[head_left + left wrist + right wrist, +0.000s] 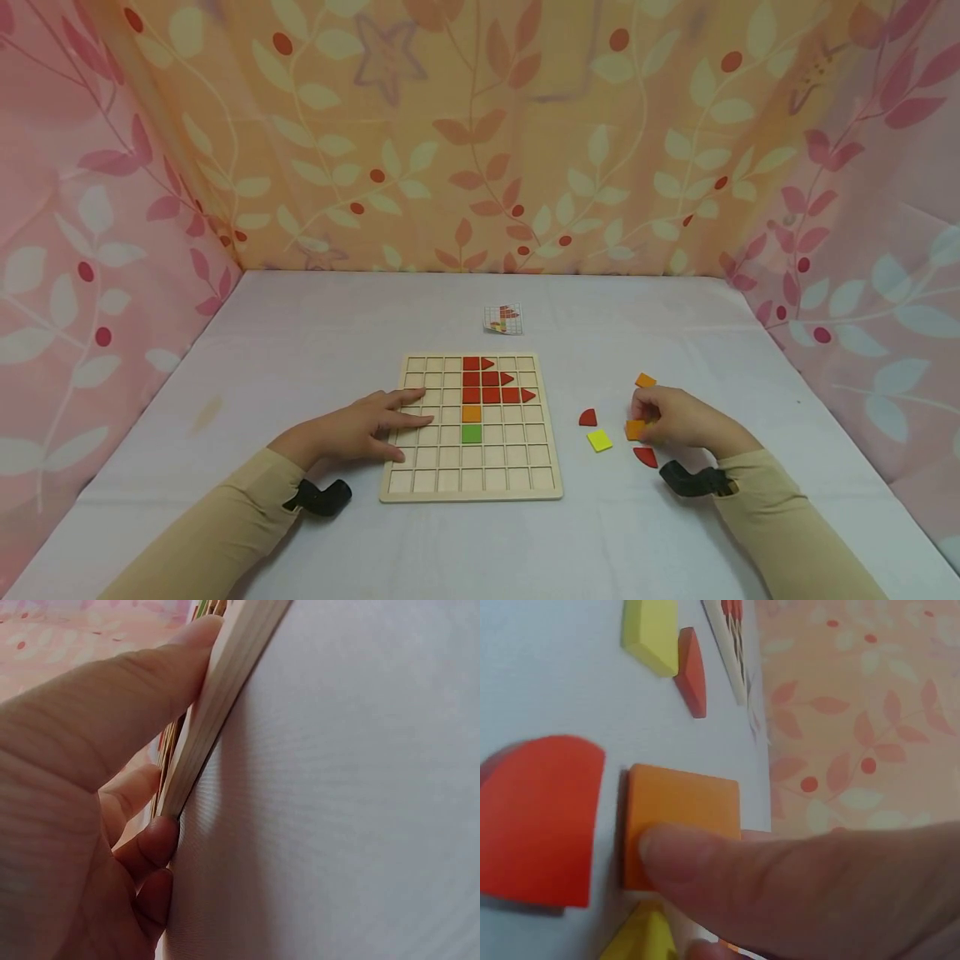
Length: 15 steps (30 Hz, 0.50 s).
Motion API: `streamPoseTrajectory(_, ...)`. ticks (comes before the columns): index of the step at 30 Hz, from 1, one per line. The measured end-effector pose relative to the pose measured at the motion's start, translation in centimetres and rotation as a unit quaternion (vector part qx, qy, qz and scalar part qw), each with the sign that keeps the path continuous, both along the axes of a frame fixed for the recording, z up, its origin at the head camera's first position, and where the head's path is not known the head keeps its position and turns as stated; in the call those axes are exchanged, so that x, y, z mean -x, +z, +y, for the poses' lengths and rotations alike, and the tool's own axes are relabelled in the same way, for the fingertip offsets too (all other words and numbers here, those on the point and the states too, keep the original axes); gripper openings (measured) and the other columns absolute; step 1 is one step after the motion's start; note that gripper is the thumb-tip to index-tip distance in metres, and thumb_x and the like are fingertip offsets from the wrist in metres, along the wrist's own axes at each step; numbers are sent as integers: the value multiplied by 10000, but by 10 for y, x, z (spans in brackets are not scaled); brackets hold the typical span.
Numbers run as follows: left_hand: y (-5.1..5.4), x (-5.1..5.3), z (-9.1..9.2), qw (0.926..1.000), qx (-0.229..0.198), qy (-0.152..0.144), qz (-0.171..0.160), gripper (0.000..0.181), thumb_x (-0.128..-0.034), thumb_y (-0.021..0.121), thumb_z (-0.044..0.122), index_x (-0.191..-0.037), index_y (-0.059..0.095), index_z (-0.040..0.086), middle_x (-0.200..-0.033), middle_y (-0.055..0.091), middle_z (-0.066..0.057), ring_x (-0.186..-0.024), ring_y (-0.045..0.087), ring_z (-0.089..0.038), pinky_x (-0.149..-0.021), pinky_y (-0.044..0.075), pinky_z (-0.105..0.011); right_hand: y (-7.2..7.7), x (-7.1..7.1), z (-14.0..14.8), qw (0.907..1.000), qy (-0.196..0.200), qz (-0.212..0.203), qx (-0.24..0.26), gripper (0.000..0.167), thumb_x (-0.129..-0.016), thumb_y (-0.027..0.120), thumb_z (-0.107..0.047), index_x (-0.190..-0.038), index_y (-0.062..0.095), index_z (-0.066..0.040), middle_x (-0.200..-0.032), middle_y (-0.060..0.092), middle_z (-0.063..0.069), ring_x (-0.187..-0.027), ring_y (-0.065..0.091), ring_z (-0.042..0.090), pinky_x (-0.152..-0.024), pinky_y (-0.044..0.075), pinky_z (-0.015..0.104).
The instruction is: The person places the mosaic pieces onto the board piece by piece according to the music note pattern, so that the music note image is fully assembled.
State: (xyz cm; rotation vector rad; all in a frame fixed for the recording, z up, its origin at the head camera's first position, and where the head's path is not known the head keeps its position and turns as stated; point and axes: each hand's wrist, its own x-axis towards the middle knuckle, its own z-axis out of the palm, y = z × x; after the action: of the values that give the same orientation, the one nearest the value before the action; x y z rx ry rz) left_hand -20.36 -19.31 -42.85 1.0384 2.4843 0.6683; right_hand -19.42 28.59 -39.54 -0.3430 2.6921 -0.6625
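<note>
My left hand (360,429) rests with spread fingers on the left part of a wooden grid board (510,479). In the left wrist view its thumb (142,697) lies over the board's edge (202,735). On the board are rows of red squares ending in pointed red pieces (507,378), an orange square (471,413) and a green square (471,433). Right of the board, my right hand (686,421) pinches an orange square tile (682,799), thumb on its face; the other fingers are mostly hidden.
Near the right hand lie a yellow square (599,440), a red quarter-round piece (588,417), another red quarter-round piece (646,457) and a second orange piece (645,380). A small pattern card (503,319) lies behind the board. Floral cloth walls (480,167) surround the white table.
</note>
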Motion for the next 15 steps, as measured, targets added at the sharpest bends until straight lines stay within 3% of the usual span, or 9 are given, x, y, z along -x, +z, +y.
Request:
streamPoseTrajectory(9,2,-2,0,10000,-34,-3,-27,628,-784,651,473,-1358,420,361,-1525,126,39,-1307,219,-246,-1005,242,-502,10,5,-12,9997,181,26,156,125,-802,687,-106,-808,563,-118,-710,495,6,-718,457,180,-619,384,305)
streamPoseTrajectory(15,1,-1,-1,10000,-10,-31,55,624,-789,643,475,-1360,418,360,-1525,125,43,-1315,214,-245,-1012,235,-498,15,8,-37,9987,232,327,322,105,-816,655,-82,-806,567,-138,-742,526,-12,-756,471,174,-657,402,305)
